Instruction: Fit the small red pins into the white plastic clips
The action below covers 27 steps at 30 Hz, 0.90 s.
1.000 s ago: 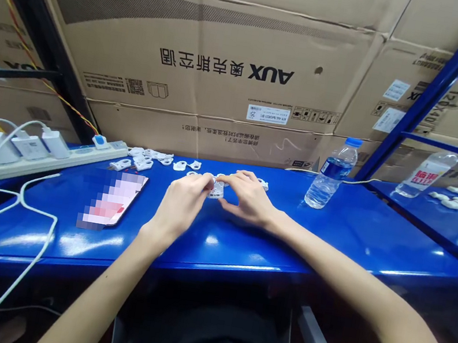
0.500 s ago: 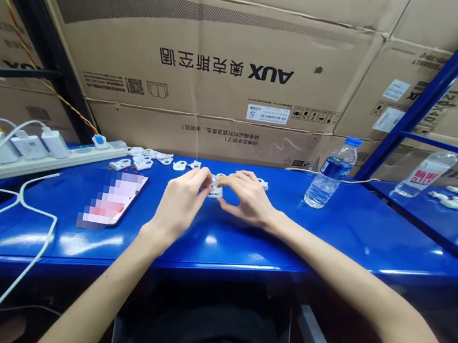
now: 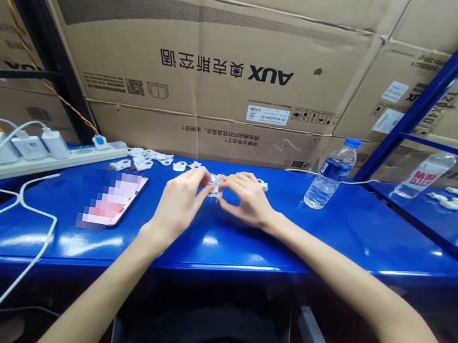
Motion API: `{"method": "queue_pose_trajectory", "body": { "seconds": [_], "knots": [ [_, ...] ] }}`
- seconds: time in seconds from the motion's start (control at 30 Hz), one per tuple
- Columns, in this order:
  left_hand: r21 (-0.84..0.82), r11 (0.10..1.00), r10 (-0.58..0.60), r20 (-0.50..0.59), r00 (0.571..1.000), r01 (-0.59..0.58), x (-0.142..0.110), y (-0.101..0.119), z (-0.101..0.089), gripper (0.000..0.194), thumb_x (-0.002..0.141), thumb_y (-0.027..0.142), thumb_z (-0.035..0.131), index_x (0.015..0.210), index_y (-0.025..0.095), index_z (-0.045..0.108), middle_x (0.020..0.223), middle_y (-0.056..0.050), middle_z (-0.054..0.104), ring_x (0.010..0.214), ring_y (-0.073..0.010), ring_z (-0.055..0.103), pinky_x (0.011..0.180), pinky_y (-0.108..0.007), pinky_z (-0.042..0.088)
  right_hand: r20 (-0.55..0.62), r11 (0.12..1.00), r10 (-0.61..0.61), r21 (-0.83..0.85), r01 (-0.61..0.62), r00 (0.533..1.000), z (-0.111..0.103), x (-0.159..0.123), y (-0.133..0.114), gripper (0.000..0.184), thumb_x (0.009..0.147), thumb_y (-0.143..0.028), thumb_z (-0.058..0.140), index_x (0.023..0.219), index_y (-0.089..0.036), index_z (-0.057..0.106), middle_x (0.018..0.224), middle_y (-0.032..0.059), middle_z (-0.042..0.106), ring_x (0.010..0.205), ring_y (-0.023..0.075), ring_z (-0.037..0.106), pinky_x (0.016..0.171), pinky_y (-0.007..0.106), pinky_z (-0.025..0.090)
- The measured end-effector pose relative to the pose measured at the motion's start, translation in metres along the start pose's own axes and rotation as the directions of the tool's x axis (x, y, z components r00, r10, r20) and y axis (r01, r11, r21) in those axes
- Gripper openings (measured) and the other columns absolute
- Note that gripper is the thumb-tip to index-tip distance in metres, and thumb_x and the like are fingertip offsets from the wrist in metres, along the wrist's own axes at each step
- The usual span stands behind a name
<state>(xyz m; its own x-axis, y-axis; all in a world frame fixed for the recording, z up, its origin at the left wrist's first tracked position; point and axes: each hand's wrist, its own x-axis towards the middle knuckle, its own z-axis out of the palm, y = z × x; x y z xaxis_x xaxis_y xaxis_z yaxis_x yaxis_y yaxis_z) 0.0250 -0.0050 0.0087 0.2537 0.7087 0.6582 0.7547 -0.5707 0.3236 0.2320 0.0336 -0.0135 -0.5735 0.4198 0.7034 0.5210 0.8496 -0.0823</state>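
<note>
A small white plastic part [image 3: 215,188] is held between both hands above the blue table [image 3: 226,241]. Two thin pins stick out of its near side. My left hand [image 3: 179,199] pinches the part's left side with thumb and fingertips. On the other side my right hand [image 3: 249,199] grips it, thumb below and fingers on top, which hides some of it. Loose white plastic pieces [image 3: 142,163] lie in a cluster to the left of my left hand. Another white piece [image 3: 262,185] shows just behind my right hand.
A power strip [image 3: 86,156] with plugged-in chargers and white cables stands at the left. Nearer lies a phone [image 3: 119,200] with a blurred screen. A water bottle [image 3: 330,174] stands to the right. Cardboard boxes [image 3: 235,32] wall off the back.
The white part has turned in my fingers: its flat printed face showed before, and now two thin pins point towards me. Both hands have stayed in nearly the same place.
</note>
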Motion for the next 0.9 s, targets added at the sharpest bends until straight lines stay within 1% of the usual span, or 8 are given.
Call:
{"method": "queue_pose_trajectory", "body": {
  "seconds": [0.17,0.23,0.3,0.37,0.43,0.5,0.63,0.9],
  "knots": [
    [0.09,0.993,-0.054,-0.166,0.985,0.07,0.002,0.006,0.0,0.016,0.104,0.033,0.056,0.097,0.02,0.06,0.085,-0.002,0.065,0.074,-0.0179,0.062,0.07,-0.029,0.045,0.034,0.997,0.072,0.002,-0.072,0.997,0.003,-0.002,0.003,0.015,0.1,-0.03,0.063,0.109,-0.021,0.069,0.113,0.0074,0.079,0.109,0.0239,0.07,0.103,0.042,0.044],
    [0.104,0.993,-0.034,-0.157,0.987,0.051,0.002,0.007,0.0,0.021,0.105,0.036,0.055,0.092,0.021,0.059,0.078,0.0,0.062,0.069,-0.0164,0.059,0.067,-0.028,0.042,0.074,0.992,0.123,0.008,-0.124,0.99,0.005,-0.002,0.004,0.018,0.101,-0.031,0.063,0.113,-0.021,0.069,0.114,0.0078,0.078,0.109,0.0242,0.069,0.103,0.043,0.043],
    [0.11,0.994,0.03,-0.028,0.999,-0.027,0.001,0.009,0.0,0.026,0.107,0.036,0.051,0.088,0.021,0.059,0.078,-0.001,0.064,0.071,-0.0167,0.061,0.067,-0.028,0.041,0.1,0.986,0.162,0.031,-0.166,0.982,0.007,0.0,0.007,0.021,0.101,-0.03,0.063,0.118,-0.02,0.068,0.12,0.0093,0.077,0.111,0.0256,0.067,0.103,0.043,0.043],
    [0.097,0.988,0.1,0.224,0.969,-0.124,-0.001,0.01,0.001,0.028,0.107,0.035,0.049,0.086,0.021,0.059,0.083,-0.003,0.069,0.076,-0.0186,0.065,0.069,-0.029,0.043,0.114,0.979,0.187,0.059,-0.195,0.976,0.011,0.005,0.012,0.021,0.1,-0.027,0.065,0.119,-0.019,0.069,0.124,0.0099,0.076,0.114,0.0266,0.066,0.102,0.042,0.044],
    [0.085,0.984,0.1,0.475,0.874,-0.159,-0.003,0.01,0.002,0.026,0.106,0.037,0.051,0.088,0.021,0.061,0.089,-0.005,0.073,0.08,-0.0214,0.068,0.07,-0.031,0.046,0.116,0.973,0.207,0.082,-0.217,0.972,0.017,0.015,0.017,0.018,0.1,-0.026,0.065,0.116,-0.02,0.07,0.123,0.0084,0.076,0.114,0.0255,0.067,0.1,0.04,0.046],
    [0.113,0.985,0.036,0.61,0.792,-0.133,-0.006,0.01,0.003,0.023,0.105,0.04,0.053,0.097,0.021,0.062,0.099,-0.007,0.075,0.088,-0.0255,0.072,0.073,-0.033,0.049,0.113,0.959,0.24,0.127,-0.254,0.964,0.025,0.029,0.023,0.015,0.101,-0.029,0.065,0.111,-0.02,0.07,0.117,0.0058,0.078,0.108,0.0226,0.069,0.098,0.037,0.048],
    [0.174,0.981,-0.045,0.635,0.771,-0.086,-0.009,0.007,0.004,0.031,0.104,0.046,0.054,0.113,0.018,0.062,0.116,-0.013,0.075,0.105,-0.0316,0.072,0.085,-0.039,0.055,0.152,0.902,0.304,0.272,-0.335,0.94,0.048,0.061,0.031,0.016,0.1,-0.037,0.069,0.103,-0.022,0.072,0.113,0.0026,0.079,0.105,0.0194,0.072,0.097,0.033,0.05],
    [0.19,0.976,-0.028,0.606,0.795,-0.11,-0.011,0.005,0.006,0.033,0.103,0.047,0.053,0.112,0.017,0.063,0.119,-0.017,0.074,0.106,-0.0338,0.073,0.088,-0.042,0.057,0.253,0.966,0.224,0.067,-0.248,0.941,0.096,0.099,0.025,0.015,0.094,-0.039,0.076,0.097,-0.024,0.078,0.124,0.0065,0.075,0.116,0.0262,0.066,0.096,0.037,0.048]
  ]
}}
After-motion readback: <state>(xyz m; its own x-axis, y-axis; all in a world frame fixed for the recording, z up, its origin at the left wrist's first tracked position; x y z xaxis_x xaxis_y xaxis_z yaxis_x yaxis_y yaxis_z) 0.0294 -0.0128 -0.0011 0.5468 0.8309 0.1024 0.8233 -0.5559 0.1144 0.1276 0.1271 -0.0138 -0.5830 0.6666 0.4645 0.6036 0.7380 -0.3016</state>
